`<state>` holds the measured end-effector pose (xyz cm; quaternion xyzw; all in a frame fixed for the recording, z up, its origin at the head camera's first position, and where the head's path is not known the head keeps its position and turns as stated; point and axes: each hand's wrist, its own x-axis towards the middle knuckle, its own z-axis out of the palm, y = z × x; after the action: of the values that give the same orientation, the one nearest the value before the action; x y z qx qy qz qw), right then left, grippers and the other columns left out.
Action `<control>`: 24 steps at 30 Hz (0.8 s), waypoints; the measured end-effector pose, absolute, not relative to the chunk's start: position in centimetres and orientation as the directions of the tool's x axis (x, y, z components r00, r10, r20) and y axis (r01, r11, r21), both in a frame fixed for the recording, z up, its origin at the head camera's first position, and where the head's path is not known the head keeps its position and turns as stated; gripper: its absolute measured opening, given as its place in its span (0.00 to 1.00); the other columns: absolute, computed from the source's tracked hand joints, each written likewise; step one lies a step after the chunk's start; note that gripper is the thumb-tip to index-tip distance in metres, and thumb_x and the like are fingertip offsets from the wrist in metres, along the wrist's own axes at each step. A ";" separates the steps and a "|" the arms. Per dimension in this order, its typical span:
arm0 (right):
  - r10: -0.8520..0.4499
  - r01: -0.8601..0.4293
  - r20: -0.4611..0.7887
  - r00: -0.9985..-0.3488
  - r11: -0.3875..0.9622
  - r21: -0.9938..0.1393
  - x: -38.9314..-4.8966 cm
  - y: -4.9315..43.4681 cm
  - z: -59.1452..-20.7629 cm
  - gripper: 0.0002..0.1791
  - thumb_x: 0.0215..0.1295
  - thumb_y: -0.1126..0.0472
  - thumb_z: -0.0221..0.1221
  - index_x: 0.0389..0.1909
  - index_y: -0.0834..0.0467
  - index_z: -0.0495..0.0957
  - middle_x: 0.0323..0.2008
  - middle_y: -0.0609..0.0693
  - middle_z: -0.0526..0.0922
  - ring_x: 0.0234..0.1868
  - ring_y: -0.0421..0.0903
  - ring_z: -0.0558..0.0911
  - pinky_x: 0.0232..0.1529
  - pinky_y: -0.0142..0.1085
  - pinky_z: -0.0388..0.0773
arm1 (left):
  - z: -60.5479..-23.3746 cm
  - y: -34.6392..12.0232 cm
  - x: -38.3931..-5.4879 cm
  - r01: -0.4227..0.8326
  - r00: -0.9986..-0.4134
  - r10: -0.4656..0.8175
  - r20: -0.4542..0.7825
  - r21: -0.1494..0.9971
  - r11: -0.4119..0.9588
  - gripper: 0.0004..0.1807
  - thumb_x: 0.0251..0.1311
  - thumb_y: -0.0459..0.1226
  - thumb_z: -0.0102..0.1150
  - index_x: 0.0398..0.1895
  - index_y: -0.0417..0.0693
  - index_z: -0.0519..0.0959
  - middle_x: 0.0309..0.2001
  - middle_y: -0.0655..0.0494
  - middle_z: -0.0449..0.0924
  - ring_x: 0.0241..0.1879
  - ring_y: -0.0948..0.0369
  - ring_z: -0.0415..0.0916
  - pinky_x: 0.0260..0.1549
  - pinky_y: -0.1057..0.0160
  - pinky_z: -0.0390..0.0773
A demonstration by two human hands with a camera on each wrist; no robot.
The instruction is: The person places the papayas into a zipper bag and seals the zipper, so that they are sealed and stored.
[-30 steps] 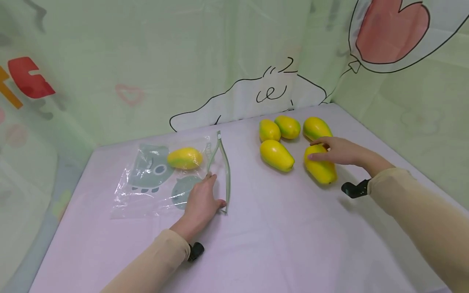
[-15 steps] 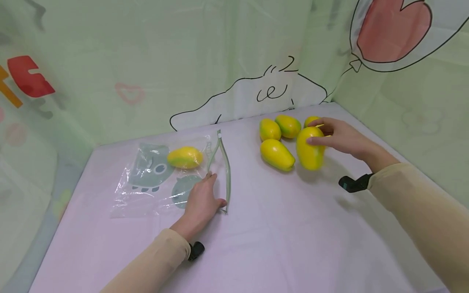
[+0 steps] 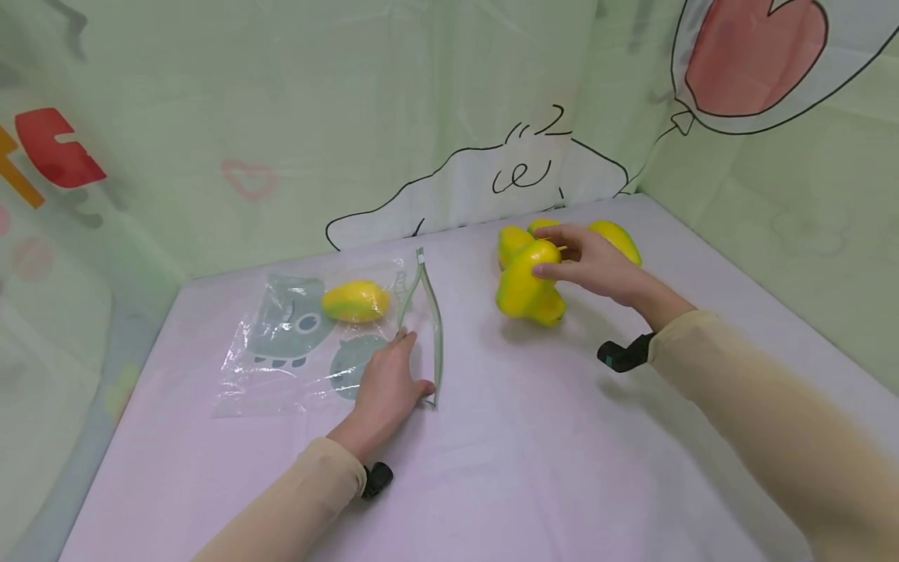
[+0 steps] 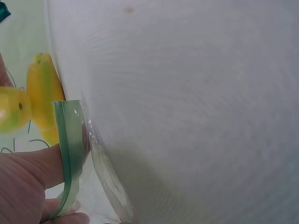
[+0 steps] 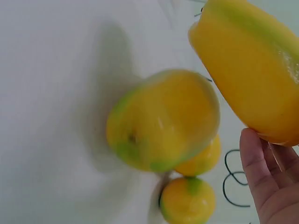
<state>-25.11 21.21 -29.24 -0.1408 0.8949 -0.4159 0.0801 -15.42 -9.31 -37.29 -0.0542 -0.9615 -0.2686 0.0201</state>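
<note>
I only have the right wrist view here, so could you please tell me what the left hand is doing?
Observer: The left hand is holding a clear zip bag at its mouth.
Operator: Thank you; is there anything in that bag?
Observer: Yes, one yellow fruit lies inside it, on its far side.
Operator: And might there be any fruit on the table that my camera misses?
Observer: One, a lone fruit beyond the right hand, which partly hides it in the head view.
</note>
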 end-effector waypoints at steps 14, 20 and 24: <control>-0.392 -0.266 -0.004 -0.920 0.631 -0.729 -25.6 14.0 -31.6 0.37 0.66 0.51 0.68 0.72 0.59 0.67 0.65 0.58 0.75 0.63 0.58 0.75 0.67 0.50 0.76 | -37.2 -9.3 -15.5 0.094 -0.995 0.091 0.031 0.513 0.853 0.45 0.46 0.33 0.81 0.70 0.34 0.71 0.73 0.38 0.68 0.69 0.41 0.72 0.69 0.47 0.72; -0.384 -0.287 0.018 -0.923 0.658 -0.696 -25.3 11.5 -33.1 0.37 0.64 0.50 0.69 0.71 0.56 0.69 0.62 0.54 0.78 0.59 0.54 0.76 0.57 0.44 0.79 | -37.3 -9.3 -15.5 0.101 -0.995 0.096 0.035 0.514 0.852 0.45 0.45 0.33 0.81 0.70 0.34 0.71 0.73 0.38 0.67 0.69 0.40 0.71 0.69 0.46 0.71; -0.363 -0.268 0.014 -0.932 0.661 -0.701 -25.2 10.2 -33.7 0.37 0.64 0.49 0.70 0.70 0.56 0.70 0.60 0.54 0.78 0.53 0.53 0.75 0.50 0.40 0.76 | -37.2 -9.3 -15.5 0.106 -0.994 0.098 0.042 0.523 0.846 0.46 0.45 0.32 0.81 0.71 0.34 0.70 0.73 0.37 0.67 0.69 0.40 0.71 0.70 0.46 0.70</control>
<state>-25.19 10.18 -33.73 -0.1734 0.9090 -0.3736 0.0636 -15.47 -9.28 -37.22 -0.0531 -0.9607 -0.2724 0.0069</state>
